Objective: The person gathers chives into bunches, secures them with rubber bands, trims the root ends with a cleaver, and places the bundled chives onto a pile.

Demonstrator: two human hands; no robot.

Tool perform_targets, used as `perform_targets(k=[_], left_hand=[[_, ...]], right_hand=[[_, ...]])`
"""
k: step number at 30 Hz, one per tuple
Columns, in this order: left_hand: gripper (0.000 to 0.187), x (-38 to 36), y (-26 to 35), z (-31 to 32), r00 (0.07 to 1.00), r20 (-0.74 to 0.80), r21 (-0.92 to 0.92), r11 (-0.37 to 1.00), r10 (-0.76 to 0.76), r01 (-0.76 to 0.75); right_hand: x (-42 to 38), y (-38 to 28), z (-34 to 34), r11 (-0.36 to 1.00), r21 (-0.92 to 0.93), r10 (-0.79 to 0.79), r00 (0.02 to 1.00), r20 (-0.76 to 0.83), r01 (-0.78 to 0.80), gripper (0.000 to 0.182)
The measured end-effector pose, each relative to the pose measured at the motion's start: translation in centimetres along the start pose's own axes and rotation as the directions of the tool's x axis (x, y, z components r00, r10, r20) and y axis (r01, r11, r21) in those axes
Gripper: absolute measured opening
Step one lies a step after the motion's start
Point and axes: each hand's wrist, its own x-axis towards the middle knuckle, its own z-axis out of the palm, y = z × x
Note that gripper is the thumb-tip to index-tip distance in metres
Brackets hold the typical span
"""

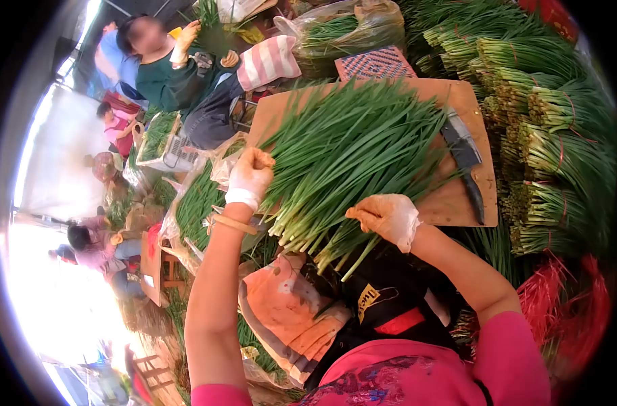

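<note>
A loose heap of garlic chives lies on a brown wooden board, pale stem ends toward me and overhanging the near edge. My left hand, in a white glove with orange finger parts, is at the heap's left side with its fingers curled closed. At the lower right of the stems, my right hand wears the same kind of glove, thumb and fingers pinched together. Whatever either pinch holds is too small or hidden to tell. A broad-bladed knife with a black handle rests on the board's right side.
Tied chive bundles are stacked high on the right, above red ties. A patterned box sits behind the board. Plastic bags of chives stand left. Co-workers sit farther left.
</note>
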Motion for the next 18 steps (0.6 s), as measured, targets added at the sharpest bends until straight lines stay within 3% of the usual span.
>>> perform_targets(k=[1,2,7,11,15,16,17,18], left_hand=[[0.014,-0.2,-0.5,0.3,0.999,-0.005,-0.032,0.999,-0.042,0.042],[0.014,-0.5,-1.4,0.6,0.996,-0.008,-0.060,0.995,-0.086,0.086],[0.015,-1.9,-2.7,-0.7,0.981,-0.044,-0.323,0.932,-0.190,0.166],[0.023,-2.6,-5.2,-2.1,0.958,-0.131,-0.262,0.941,-0.256,0.216],[0.029,-4.4,-4.0,-1.7,0.969,-0.091,-0.379,0.908,-0.228,0.179],[0.037,-5.3,-2.5,-1.1,0.986,-0.104,-0.119,0.986,-0.133,0.120],[0.041,-6.5,1.5,-0.4,0.966,-0.039,0.310,0.922,0.256,-0.232],[0.046,-7.4,4.7,0.9,0.907,0.080,0.292,0.860,0.413,-0.418]], right_hand=[[0.2,0.4,-0.3,0.999,-0.048,0.016,1.000,-0.003,-0.016,0.026],[2.2,5.0,1.3,0.979,0.067,-0.188,0.981,-0.055,0.191,0.023],[2.5,5.7,1.9,0.973,0.098,-0.197,0.975,-0.103,0.207,0.022],[1.8,4.8,1.4,0.972,0.156,-0.161,0.982,-0.099,0.175,0.024],[2.2,5.2,1.2,0.969,0.166,-0.168,0.982,-0.091,0.182,0.025],[2.0,4.9,1.3,0.971,0.174,-0.150,0.984,-0.093,0.164,0.025],[1.9,4.7,1.3,0.972,0.182,-0.130,0.987,-0.094,0.146,0.025],[2.0,5.0,1.6,0.966,0.202,-0.140,0.984,-0.110,0.160,0.025]])
